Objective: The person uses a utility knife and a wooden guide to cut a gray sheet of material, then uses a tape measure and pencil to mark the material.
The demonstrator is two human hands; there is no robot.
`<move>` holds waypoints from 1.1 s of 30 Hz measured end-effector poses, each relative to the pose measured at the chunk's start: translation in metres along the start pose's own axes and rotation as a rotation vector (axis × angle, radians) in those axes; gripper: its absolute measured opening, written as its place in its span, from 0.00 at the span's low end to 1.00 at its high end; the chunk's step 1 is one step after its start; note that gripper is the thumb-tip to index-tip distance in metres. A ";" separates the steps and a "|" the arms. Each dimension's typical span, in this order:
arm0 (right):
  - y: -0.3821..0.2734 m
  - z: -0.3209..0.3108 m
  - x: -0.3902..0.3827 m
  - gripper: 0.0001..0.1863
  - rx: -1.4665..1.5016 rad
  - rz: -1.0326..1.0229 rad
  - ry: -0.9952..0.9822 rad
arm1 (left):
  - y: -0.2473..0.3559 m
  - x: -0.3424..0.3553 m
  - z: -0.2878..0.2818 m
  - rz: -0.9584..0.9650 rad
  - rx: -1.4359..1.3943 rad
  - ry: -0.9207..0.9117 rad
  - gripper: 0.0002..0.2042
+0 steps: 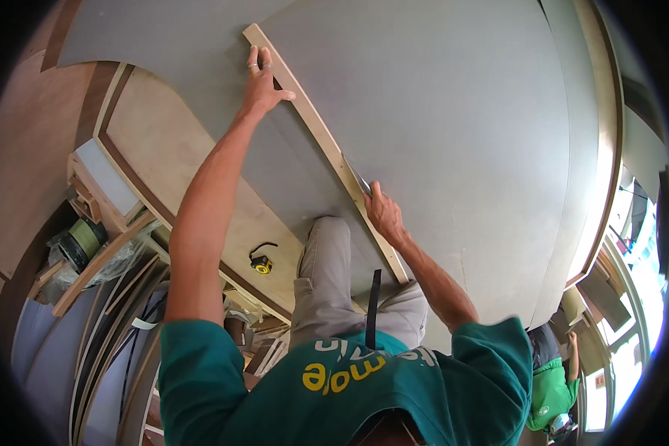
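A long straight wooden batten (317,128) lies slantwise on a large grey sheet (468,126). My left hand (263,85) is near the batten's far end, its fingers spread and pressing at the wood, with the thumb apart from the others. Farther down, my right hand (384,213) is closed around a knife (363,183), whose thin pointed metal blade lies along the batten's right edge. The knife's handle is mostly hidden in my fist. My knee rests on the sheet just left of the batten's near end.
A yellow and black tape measure (261,263) sits on bare plywood (201,189) to the left. Curved strips and boards (115,349) stand at the lower left, beside a green roll (84,241) in plastic. A co-worker in green (554,394) is at the lower right.
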State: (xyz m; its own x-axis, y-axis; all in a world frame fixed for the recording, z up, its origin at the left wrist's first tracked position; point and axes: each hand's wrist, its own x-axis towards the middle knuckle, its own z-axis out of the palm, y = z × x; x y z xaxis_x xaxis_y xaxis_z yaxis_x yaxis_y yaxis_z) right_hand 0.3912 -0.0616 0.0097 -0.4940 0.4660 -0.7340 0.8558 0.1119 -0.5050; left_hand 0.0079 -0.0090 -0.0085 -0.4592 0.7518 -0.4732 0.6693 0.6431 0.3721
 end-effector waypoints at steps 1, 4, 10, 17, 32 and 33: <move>0.003 -0.003 -0.009 0.16 0.027 -0.030 0.034 | -0.001 0.001 0.001 0.003 0.002 0.000 0.63; -0.041 -0.033 0.031 0.16 0.087 -0.065 0.120 | -0.001 -0.002 -0.001 -0.013 0.009 -0.008 0.63; -0.181 -0.074 0.205 0.21 0.174 -0.269 0.283 | 0.010 0.004 -0.006 -0.057 0.111 -0.077 0.61; -0.225 -0.077 0.239 0.21 0.140 -0.248 0.229 | 0.002 0.001 -0.001 0.020 0.093 -0.040 0.62; -0.179 -0.068 0.186 0.17 -0.065 -0.266 0.120 | -0.007 0.005 0.006 0.076 0.064 0.017 0.63; -0.141 -0.053 0.148 0.19 -0.050 -0.300 0.105 | -0.007 0.001 0.002 0.050 0.046 0.002 0.62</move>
State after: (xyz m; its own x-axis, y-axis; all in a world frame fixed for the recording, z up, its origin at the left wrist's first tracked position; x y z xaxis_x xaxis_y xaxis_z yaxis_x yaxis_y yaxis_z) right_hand 0.2058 0.0377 -0.0036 -0.7094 0.4934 -0.5033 0.6820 0.3001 -0.6670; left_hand 0.0044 -0.0134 -0.0133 -0.4254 0.7831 -0.4537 0.7174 0.5974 0.3584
